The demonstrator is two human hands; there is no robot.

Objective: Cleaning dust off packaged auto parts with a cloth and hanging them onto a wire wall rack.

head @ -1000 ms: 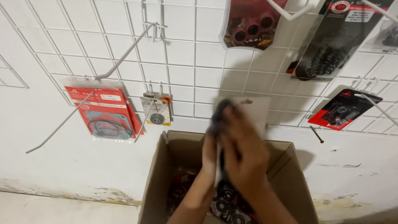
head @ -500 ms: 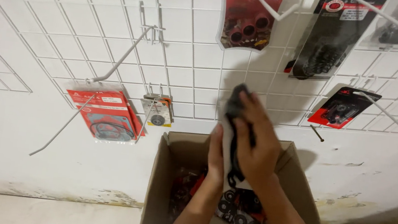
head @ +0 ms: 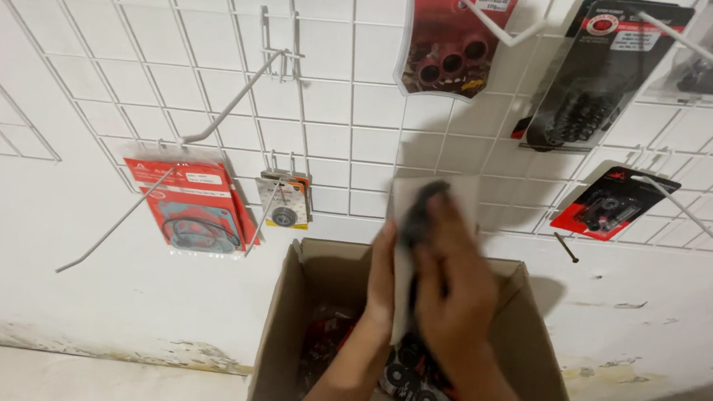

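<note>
Hands together, our left hand (head: 382,276) and right hand (head: 453,280) clamp a clear packet of dark rings (head: 425,214) in their grip above the open cardboard box (head: 293,347), and it could slip back down if the thin plastic buckles.

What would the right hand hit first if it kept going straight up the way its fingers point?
Probably the white wire grid panel on the wall. The right hand holds a clear packet of dark parts, fingers pointing up at bare grid just below the red hanging pack. Depth is unclear, so this is a guess.
</note>
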